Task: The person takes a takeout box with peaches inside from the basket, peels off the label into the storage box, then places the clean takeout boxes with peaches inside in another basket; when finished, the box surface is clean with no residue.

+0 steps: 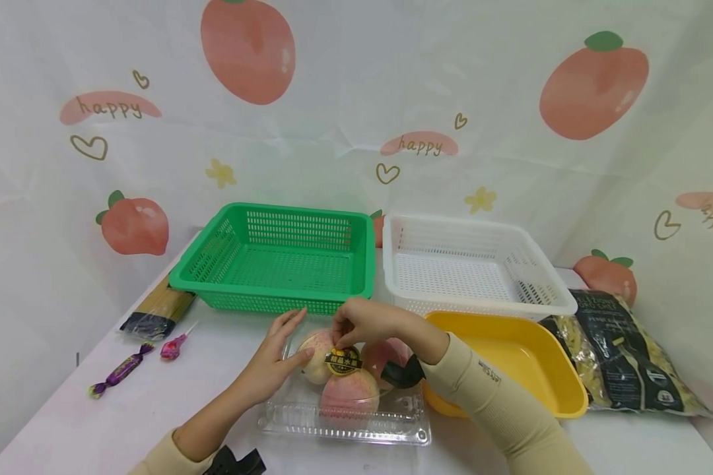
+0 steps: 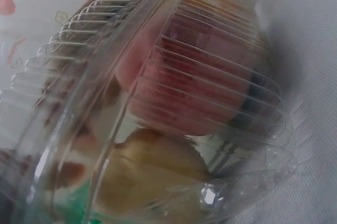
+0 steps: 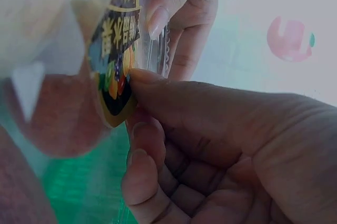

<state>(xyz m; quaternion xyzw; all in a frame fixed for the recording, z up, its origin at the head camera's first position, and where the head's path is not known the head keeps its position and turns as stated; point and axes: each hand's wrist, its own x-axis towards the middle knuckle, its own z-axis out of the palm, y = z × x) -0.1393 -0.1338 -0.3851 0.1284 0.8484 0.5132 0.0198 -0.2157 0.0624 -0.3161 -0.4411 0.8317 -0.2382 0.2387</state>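
Observation:
A clear plastic clamshell box (image 1: 386, 425) holds peaches (image 1: 349, 396), with a round black and gold sticker (image 1: 343, 363) on top of it. My right hand (image 1: 373, 322) pinches the sticker's edge between thumb and curled index finger; the right wrist view shows the thumb tip right on the printed sticker (image 3: 117, 50). Along the box's left side lies my left hand (image 1: 271, 361), its fingers extended and thumb reaching over the lid. In the left wrist view the ribbed box wall (image 2: 210, 29) covers a pink peach (image 2: 189, 87) and a paler one (image 2: 152, 171).
Behind the box stand a green basket (image 1: 273, 297) and a white basket (image 1: 481, 303). A yellow tray (image 1: 511, 330) and bagged pasta (image 1: 636, 356) are at right. On the left lie a noodle pack (image 1: 160, 310), a lollipop (image 1: 173, 347) and a purple-wrapped candy (image 1: 121, 371).

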